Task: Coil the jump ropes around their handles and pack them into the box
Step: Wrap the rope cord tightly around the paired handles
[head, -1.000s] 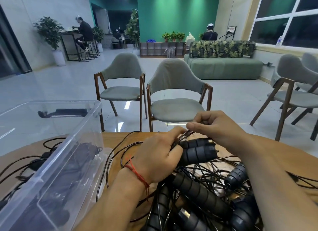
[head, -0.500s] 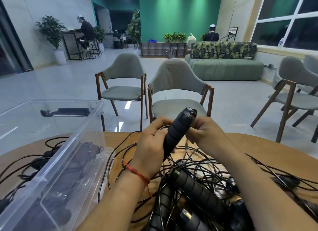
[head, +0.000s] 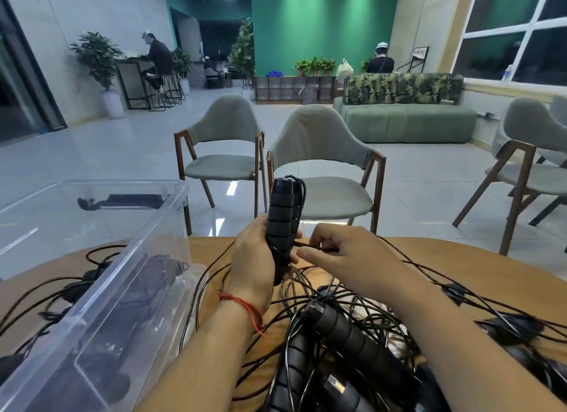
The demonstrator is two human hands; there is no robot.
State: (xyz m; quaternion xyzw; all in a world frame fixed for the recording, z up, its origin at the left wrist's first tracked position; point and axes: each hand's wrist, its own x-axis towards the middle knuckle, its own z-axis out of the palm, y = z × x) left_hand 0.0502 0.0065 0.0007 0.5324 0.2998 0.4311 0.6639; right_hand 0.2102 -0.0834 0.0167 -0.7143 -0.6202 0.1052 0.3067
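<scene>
At the left of the wooden table (head: 478,267) stands a clear plastic box (head: 171,202), lid off and mouth up. It is close to the person's left forearm, evidently so that finished ropes can be dropped in without a reach. Dark bundles (head: 147,276) show through its wall and appear to be ropes already packed. The left hand (head: 256,258) is curled round the lower half of a pair of handles (head: 280,215), held side by side and upright above the table. This grip makes the two a single core for winding. A loop of cord passes over their top end. Just beside them, the right hand (head: 349,258) pinches the cord (head: 310,246) between thumb and forefinger, the line running across to the handles, ready in my judgement to lay a turn. Below and to the right lies a tangle of jump ropes (head: 352,338), uncoiled, with cords trailing across the tabletop. Most of the work appears to remain.
</scene>
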